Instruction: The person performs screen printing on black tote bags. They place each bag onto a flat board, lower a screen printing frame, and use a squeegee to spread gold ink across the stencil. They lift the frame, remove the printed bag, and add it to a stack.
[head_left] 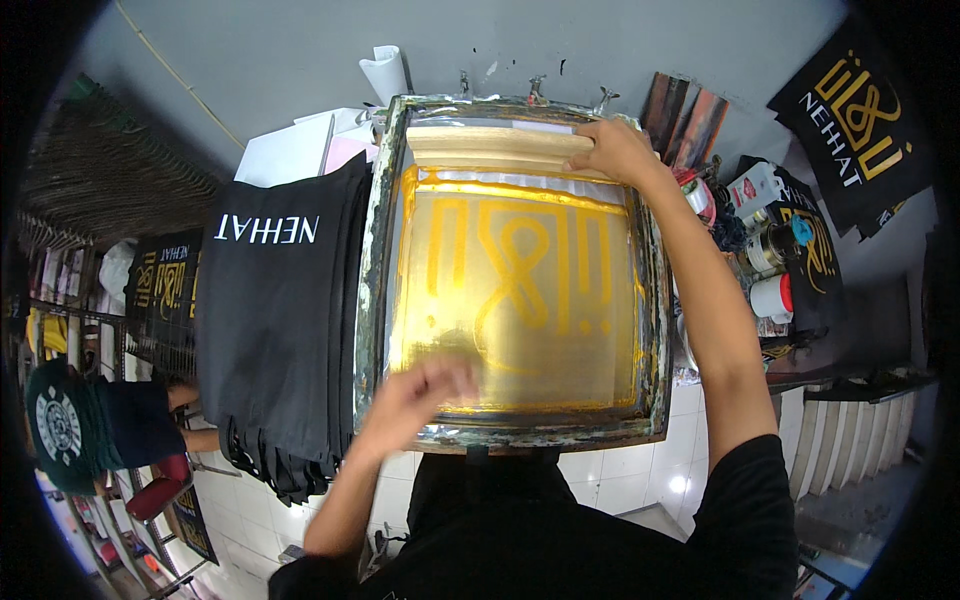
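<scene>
White block capitals (268,229) are seen upside down on a stack of black cloth bags (275,330), while looping gold characters (519,268) are displayed across the mesh of a printing screen (560,370). Gold characters and white capitals are paired again on black cloth (845,185) at upper right and on dark fabric (165,315) at left. A round white emblem (58,424), its lettering apparently too small to be read, is carried on a person's dark green shirt (88,440).
</scene>
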